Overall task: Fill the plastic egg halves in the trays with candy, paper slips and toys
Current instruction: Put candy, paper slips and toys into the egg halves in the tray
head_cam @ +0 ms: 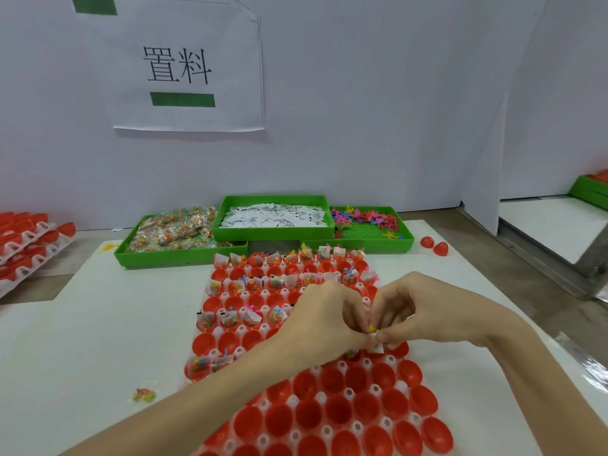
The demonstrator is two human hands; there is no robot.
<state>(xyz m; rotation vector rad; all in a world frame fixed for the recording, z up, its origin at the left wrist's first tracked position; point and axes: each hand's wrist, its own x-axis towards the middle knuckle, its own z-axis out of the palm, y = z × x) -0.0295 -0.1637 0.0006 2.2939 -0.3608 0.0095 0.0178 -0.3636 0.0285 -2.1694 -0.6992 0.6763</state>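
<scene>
Filling in progress. The white moulded tray of red plastic egg halves (pixel 329 390) lies on the white tabletop (pixel 98 324). Alternate far rows hold candy, slips and toys; the fourth such row is part-filled, and the near rows are empty. The left hand (pixel 324 319) and right hand (pixel 424 312), fingers curled, together pinch a small white paper slip with a yellow toy (pixel 374 334) above the tray's right side. The cup beneath is hidden, possibly already filled.

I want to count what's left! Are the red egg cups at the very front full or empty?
Empty. The front egg halves show only bare red insides, while the far rows hold candy, slips and toys.
</scene>
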